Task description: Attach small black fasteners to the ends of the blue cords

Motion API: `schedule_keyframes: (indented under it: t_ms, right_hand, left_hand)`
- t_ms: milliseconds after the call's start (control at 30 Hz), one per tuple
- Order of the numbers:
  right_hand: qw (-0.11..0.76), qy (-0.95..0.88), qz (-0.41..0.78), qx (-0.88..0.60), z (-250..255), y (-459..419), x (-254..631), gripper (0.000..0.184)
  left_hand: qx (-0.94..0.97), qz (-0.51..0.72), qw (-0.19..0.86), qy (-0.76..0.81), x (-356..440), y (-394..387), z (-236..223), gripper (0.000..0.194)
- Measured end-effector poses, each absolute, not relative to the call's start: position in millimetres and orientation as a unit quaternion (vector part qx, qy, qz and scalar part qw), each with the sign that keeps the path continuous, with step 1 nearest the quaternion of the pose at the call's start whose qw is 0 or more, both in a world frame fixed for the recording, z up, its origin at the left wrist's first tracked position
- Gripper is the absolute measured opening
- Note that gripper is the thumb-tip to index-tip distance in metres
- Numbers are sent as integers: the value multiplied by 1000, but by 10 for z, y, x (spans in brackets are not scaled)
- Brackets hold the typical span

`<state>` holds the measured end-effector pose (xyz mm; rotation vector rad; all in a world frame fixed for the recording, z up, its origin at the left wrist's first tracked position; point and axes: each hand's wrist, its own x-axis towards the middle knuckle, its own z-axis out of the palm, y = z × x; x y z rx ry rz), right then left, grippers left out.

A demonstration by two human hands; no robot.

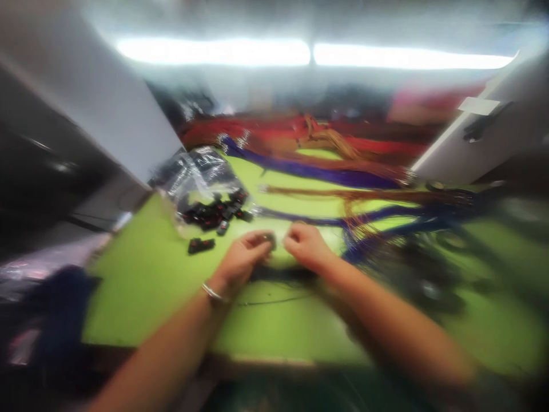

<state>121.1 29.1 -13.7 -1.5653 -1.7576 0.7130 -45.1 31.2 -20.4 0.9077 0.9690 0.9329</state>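
My left hand, with a bangle on its wrist, pinches a small dark piece that looks like a connector housing; blur hides its details. Just to the right, my right hand is closed, and whatever its fingers hold cannot be made out. A small gap separates the two hands. Left of them, several black connectors with red parts spill from a clear plastic bag. A pair of connectors lies apart, nearer to me. Dark wires lie below my hands.
Bundles of blue wires and brown wires stretch across the green table. Red wires lie farther back. Grey panels stand at the left and right. Dark blurred items lie at the right.
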Motion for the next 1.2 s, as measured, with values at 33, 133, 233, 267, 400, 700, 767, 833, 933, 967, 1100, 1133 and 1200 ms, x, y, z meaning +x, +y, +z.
schedule_keyframes:
  t_ms: [33,133,233,267,400,700,767,833,933,967,1100,1133,1200]
  right_hand:
    - [331,-674,275,-601,-135,293,1211,13]
    - [325,-683,270,-596,-147,289,1202,14]
    - [323,-695,265,-586,-182,277,1180,15]
    - [322,-696,267,-585,-196,274,1172,15]
    - [329,-691,279,-579,-245,270,1155,17]
    - [307,-707,288,-568,-53,255,1212,17]
    - [263,-716,297,-574,62,334,1235,18]
    - [209,-735,279,-582,160,503,1283,19]
    - [125,-744,162,-636,207,890,1420,18]
    - [90,-729,120,-668,187,1027,1481,18]
    - [7,-672,66,-737,-29,1423,1727,22]
    - [7,-673,62,-737,-92,1471,1776,23]
    - [6,-681,54,-730,-182,1521,1849,23]
  left_hand:
    - [413,418,684,432,-449,309,-210,36]
    - [428,423,673,430,-440,300,-232,35]
    - [436,426,671,424,-427,297,-252,34]
    - [438,426,671,421,-424,300,-258,34]
    - [443,418,672,422,-433,326,-294,34]
    - [418,432,694,396,-416,306,-280,30]
    - [395,436,700,405,-412,304,-247,33]
    - [368,438,711,409,-419,310,-219,36]
    - [356,433,723,404,-439,316,-197,39]
    - [359,431,724,403,-445,316,-196,39]
    - [367,419,724,408,-467,314,-208,40]
    - [368,416,724,409,-472,313,-212,40]
    - [370,411,725,411,-482,311,-218,41]
